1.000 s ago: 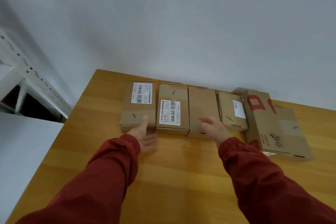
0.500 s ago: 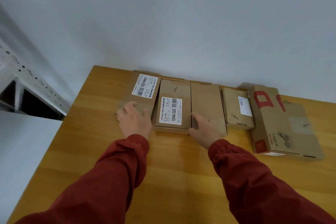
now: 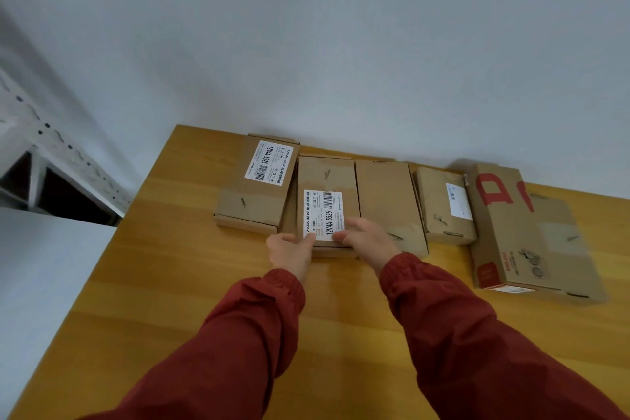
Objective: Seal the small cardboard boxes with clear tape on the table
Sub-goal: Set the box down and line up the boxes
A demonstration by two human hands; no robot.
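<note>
Several small cardboard boxes lie in a row along the far edge of the wooden table (image 3: pixel 170 283). Both my hands hold the near end of the second box (image 3: pixel 325 177), the one with a white barcode label. My left hand (image 3: pixel 291 251) grips its near left corner and my right hand (image 3: pixel 366 237) grips its near right corner, thumbs on the label. The leftmost box (image 3: pixel 255 194) lies skewed, turned slightly clockwise. A plain box (image 3: pixel 388 201) and a smaller labelled box (image 3: pixel 443 208) lie to the right. No tape is in view.
A larger flat carton (image 3: pixel 525 232) with red print lies at the right end of the row. A grey wall rises directly behind the boxes. A white perforated metal shelf frame (image 3: pixel 51 160) stands to the left of the table.
My left hand left the leftmost box, which now lies skewed, and my right hand left the plain box. Both hands now hold the near end of the second, labelled box.
</note>
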